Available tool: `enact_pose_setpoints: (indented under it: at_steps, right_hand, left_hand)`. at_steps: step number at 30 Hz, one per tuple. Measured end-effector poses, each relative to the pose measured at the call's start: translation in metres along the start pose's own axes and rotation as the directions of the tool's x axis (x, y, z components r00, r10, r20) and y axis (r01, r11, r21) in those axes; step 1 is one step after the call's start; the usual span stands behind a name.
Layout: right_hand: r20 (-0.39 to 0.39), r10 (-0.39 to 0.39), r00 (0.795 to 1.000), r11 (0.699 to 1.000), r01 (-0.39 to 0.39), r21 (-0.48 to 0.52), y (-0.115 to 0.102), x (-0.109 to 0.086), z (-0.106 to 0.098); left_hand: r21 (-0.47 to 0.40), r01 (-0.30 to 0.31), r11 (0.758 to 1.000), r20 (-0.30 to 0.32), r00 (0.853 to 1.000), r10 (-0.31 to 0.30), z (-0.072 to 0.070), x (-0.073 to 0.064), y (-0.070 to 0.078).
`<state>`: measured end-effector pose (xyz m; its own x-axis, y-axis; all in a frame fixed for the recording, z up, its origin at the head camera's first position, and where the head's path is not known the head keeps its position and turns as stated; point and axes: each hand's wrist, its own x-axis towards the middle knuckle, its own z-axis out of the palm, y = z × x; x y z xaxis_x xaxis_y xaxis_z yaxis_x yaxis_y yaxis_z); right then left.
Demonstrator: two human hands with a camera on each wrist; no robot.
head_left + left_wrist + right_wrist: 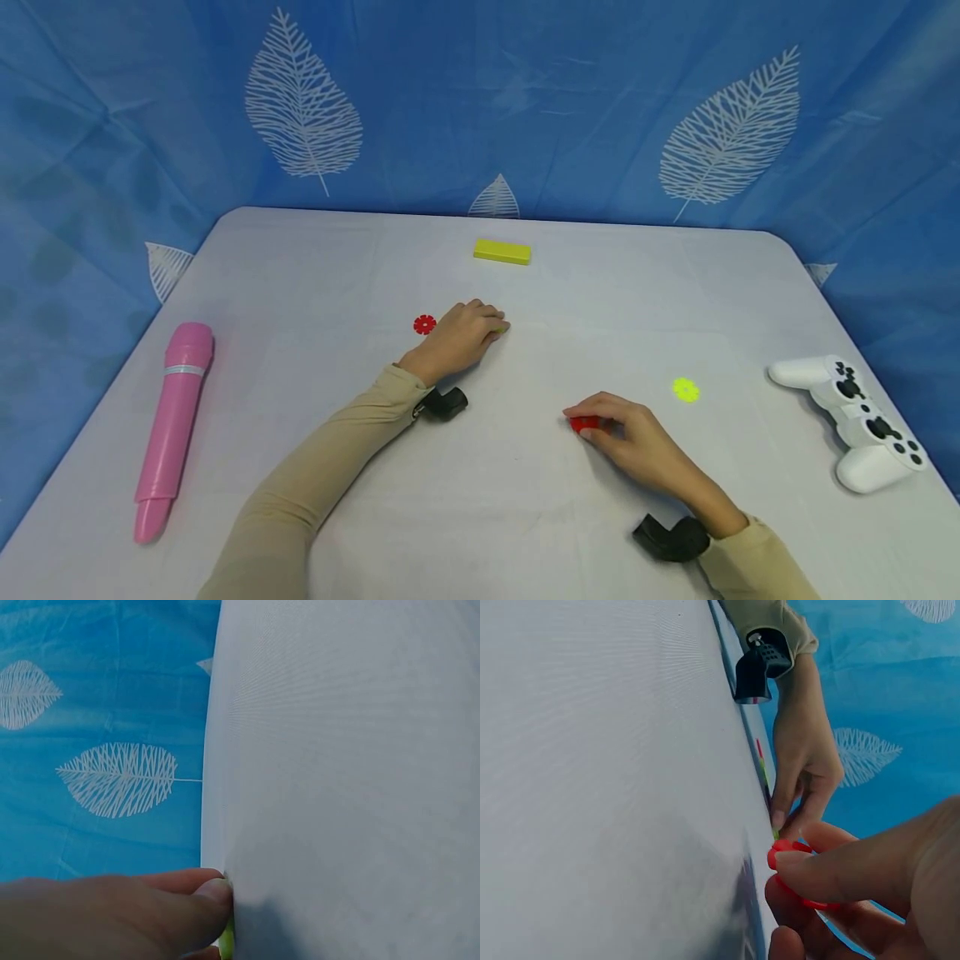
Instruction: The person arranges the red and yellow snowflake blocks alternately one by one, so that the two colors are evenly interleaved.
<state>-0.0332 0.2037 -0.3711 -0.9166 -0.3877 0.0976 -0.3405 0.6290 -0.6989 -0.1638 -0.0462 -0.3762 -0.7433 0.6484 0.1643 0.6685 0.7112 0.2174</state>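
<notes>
My left hand [463,335] reaches over the middle of the table and pinches a small yellow-green piece [226,941] between thumb and fingers. Most of that piece is hidden by the fingers. Just left of this hand lies a red notched plastic disc [424,325]. Nearer the front, my right hand [633,437] holds a red notched plastic disc [781,853] between thumb and fingertips, close over the table. A yellow notched disc [686,389] lies flat beyond and right of the right hand.
At the back of the white table [360,275] lies a yellow rectangular block [502,252]. A pink microphone-shaped object [174,425] rests along the left side. To the right sits a white game controller [851,421]. Blue leaf-patterned cloth [517,100] hangs behind.
</notes>
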Motion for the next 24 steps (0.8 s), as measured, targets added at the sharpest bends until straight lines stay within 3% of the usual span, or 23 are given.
enact_pose_setpoints:
  at_steps: [13,24]
  right_hand:
    - [-0.093,0.053,0.994,0.999,-0.052,0.014,-0.009,0.060,0.003]
    - [-0.093,0.115,0.989,0.993,-0.114,0.019,-0.009,0.105,0.012]
  left_hand:
    - [-0.007,-0.007,1.000,-0.023,1.000,0.006,0.002,0.000,-0.001]
    - [-0.006,-0.020,1.000,-0.047,0.999,0.019,0.005,0.001,-0.003]
